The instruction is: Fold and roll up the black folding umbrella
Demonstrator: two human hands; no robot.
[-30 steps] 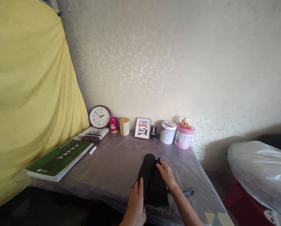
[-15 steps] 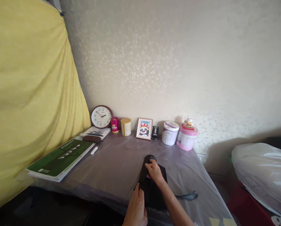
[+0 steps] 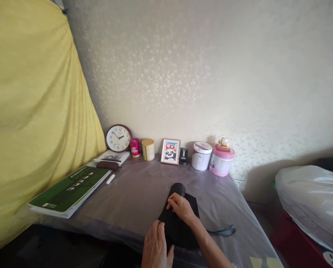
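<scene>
A piece of black cloth [image 3: 191,234] lies near the front of the table, with a raised, rounded fold [image 3: 178,187] at its far end. My right hand [image 3: 181,207] is on the upper part of this cloth, its fingers curled and pressed together on the fabric. At the near left edge, my left hand [image 3: 156,242] rests against the cloth, fingers straight and thumb held apart. A dark, crumpled strip [image 3: 224,231] lies just to the right of my right forearm. The cloth beneath both hands is hidden.
Along the wall stand a clock [image 3: 119,138], a pink tin [image 3: 135,147], a yellow tin [image 3: 148,150], a framed panda picture [image 3: 170,151], a white tub [image 3: 201,156] and a pink-lidded tub [image 3: 221,160]. Green books [image 3: 68,190] lie left on the plastic-covered table [image 3: 127,208].
My right hand has slid slightly toward me, uncovering the cloth's rounded far end. The left hand has shifted left and down, its thumb now spread from the fingers. The view has shifted slightly.
</scene>
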